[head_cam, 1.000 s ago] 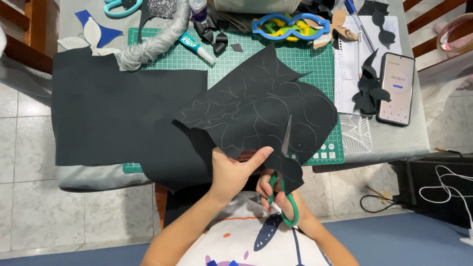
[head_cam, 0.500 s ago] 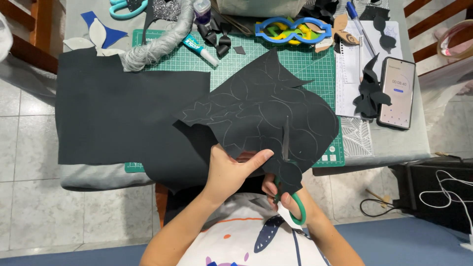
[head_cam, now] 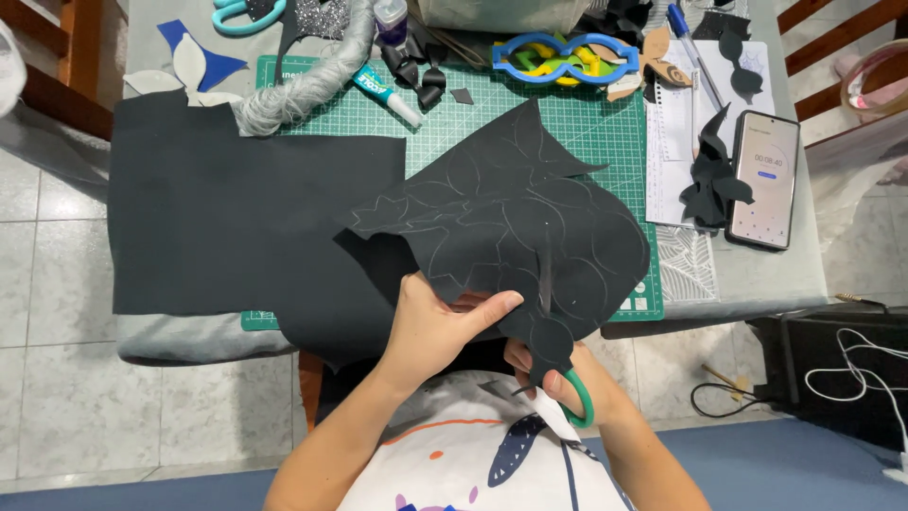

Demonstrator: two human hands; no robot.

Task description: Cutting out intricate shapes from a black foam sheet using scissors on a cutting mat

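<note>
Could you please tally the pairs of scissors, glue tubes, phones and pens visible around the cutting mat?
Scissors: 2, green-handled scissors in the right hand and teal scissors at the top edge
Glue tube: 1
Phone: 1
Pen: 1
Total: 5

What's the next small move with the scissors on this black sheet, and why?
Probably close the scissors for another short snip along the traced curve. Their blade already sits in a slit in the black sheet, the right hand grips the green handles below, and the left hand pinches the sheet's edge beside the cut, steadying it.
</note>
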